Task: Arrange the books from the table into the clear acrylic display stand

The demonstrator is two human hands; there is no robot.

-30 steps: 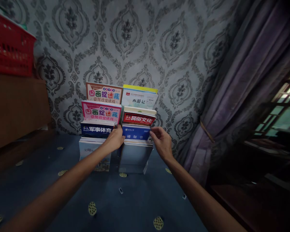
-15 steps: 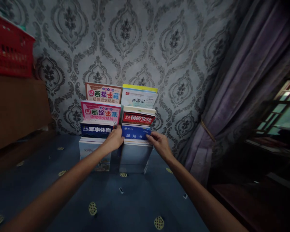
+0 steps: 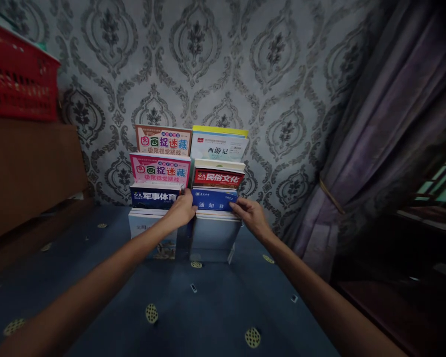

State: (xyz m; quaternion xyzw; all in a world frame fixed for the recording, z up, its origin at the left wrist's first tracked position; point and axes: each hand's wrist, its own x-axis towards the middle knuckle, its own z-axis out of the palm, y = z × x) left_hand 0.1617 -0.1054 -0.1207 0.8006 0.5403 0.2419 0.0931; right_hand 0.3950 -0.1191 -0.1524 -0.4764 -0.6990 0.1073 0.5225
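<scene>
Our left hand point(image 3: 182, 210) and right hand point(image 3: 250, 215) pinch the two lower corners of a blue booklet point(image 3: 214, 199), fingers closed on its edges. It stands between our fingertips in a tiered rack point(image 3: 211, 243); just above them sits a red book point(image 3: 217, 177), and beyond our left fingers a navy book point(image 3: 152, 196).

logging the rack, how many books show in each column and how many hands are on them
left column books: 4, from the orange book down to the pale book
right column books: 4, incl. the blue book
hands: 2, left hand, right hand
total: 10
</scene>
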